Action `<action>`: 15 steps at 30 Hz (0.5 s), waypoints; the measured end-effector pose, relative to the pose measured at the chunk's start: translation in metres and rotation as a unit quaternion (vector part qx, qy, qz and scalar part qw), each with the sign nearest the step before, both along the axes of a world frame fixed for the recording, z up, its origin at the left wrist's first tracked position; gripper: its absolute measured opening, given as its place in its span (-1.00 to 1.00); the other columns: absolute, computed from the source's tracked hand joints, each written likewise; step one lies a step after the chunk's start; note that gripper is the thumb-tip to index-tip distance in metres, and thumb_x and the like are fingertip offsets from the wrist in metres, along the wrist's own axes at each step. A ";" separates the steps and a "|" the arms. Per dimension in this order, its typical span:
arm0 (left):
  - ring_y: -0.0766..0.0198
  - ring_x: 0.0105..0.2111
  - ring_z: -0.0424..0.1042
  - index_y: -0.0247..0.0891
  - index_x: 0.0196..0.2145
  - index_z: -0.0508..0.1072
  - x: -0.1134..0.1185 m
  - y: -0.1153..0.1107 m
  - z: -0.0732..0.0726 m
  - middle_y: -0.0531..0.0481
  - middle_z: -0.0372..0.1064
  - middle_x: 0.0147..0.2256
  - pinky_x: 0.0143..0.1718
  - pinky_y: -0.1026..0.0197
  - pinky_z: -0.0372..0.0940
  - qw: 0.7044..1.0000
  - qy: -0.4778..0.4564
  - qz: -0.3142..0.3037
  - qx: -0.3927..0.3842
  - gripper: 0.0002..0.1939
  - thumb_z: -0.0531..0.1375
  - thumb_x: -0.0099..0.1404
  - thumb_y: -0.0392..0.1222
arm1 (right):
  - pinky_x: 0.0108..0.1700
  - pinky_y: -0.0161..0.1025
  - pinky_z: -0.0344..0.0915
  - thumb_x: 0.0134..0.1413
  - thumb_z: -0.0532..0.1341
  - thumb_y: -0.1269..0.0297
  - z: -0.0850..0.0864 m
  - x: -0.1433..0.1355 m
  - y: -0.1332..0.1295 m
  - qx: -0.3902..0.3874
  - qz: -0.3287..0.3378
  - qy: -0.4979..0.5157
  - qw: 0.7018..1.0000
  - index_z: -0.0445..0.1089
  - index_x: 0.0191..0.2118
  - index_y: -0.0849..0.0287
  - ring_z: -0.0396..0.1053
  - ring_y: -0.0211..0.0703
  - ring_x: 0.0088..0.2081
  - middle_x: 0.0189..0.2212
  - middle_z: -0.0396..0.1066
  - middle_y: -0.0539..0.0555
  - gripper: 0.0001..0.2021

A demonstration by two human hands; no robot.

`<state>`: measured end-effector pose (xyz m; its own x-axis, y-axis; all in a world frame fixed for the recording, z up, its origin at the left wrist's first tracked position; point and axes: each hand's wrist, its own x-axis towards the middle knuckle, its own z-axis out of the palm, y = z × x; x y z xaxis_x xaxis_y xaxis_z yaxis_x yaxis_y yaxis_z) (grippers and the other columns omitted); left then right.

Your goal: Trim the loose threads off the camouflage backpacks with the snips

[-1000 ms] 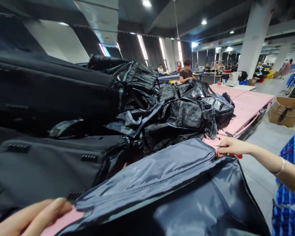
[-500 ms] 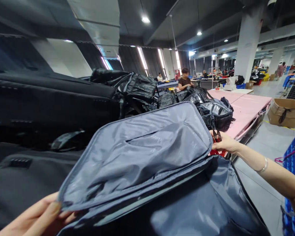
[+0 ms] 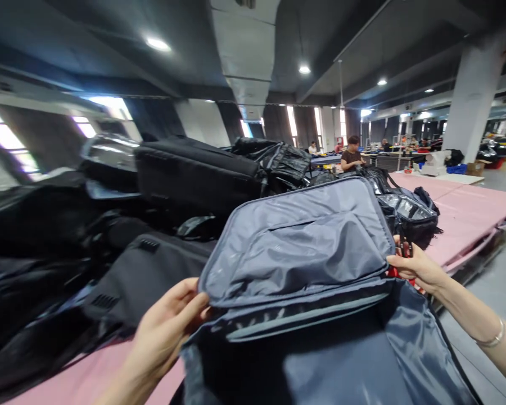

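Note:
A dark bag (image 3: 341, 360) with a shiny grey-blue lining lies unzipped in front of me, its lid panel (image 3: 303, 242) raised and inner side facing me. A slit opening runs across the panel's wrinkled lining. My left hand (image 3: 172, 320) pinches the panel's lower left corner between thumb and fingers. At the right edge, my right hand (image 3: 421, 270) is closed on the panel's border. Tucked in that same hand are small thread snips (image 3: 405, 247) with dark blades and red showing below, partly hidden by the fingers.
Black bags (image 3: 198, 169) are heaped on the left and behind the panel. More bags with silvery linings (image 3: 409, 208) lie on the pink-covered table (image 3: 472, 211). A person (image 3: 351, 154) stands farther back, near a white sewing machine (image 3: 434, 163). A pillar (image 3: 468, 101) rises at the right.
My view has swung left, bringing more of the bag heap into sight. The bag's panel sits farther right and looks smaller. Both hands keep their hold on it.

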<state>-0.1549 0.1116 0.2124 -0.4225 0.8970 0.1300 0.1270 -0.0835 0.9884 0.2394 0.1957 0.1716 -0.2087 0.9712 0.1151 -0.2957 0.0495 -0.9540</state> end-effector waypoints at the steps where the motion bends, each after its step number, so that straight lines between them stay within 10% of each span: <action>1: 0.43 -0.63 0.24 -0.22 -0.47 0.30 -0.002 0.004 -0.001 0.17 0.26 -0.62 -0.62 0.38 0.18 1.000 -0.014 -0.008 0.009 -0.42 0.39 -0.36 0.17 | -0.72 -0.52 -0.27 -0.38 0.46 0.26 0.000 -0.002 0.001 -0.002 -0.008 0.013 1.000 0.16 -0.30 0.11 -0.23 -0.60 -0.75 -0.70 0.01 -0.29 -0.49; 12: 0.39 -0.66 0.26 -0.21 -0.47 0.15 -0.005 0.020 -0.013 0.22 0.19 -0.69 -0.59 0.36 0.17 0.983 0.062 0.085 0.147 -0.61 0.31 -0.10 -0.07 | -0.43 -0.32 0.39 -0.49 0.47 0.35 -0.009 -0.013 0.013 -0.015 -0.108 0.053 0.993 0.31 -0.38 0.09 0.39 -0.27 -0.52 -0.51 0.38 -0.12 -0.58; 15: 0.40 -0.61 0.26 -0.22 -0.48 0.18 -0.010 0.017 -0.015 0.18 0.24 -0.63 -0.55 0.36 0.19 0.982 0.042 0.030 0.182 -0.64 0.33 -0.09 -0.12 | -0.44 -0.25 0.37 -0.57 0.47 0.28 -0.012 -0.007 0.018 0.018 -0.114 0.006 0.993 0.29 -0.46 0.11 0.39 -0.18 -0.50 -0.49 0.39 -0.06 -0.58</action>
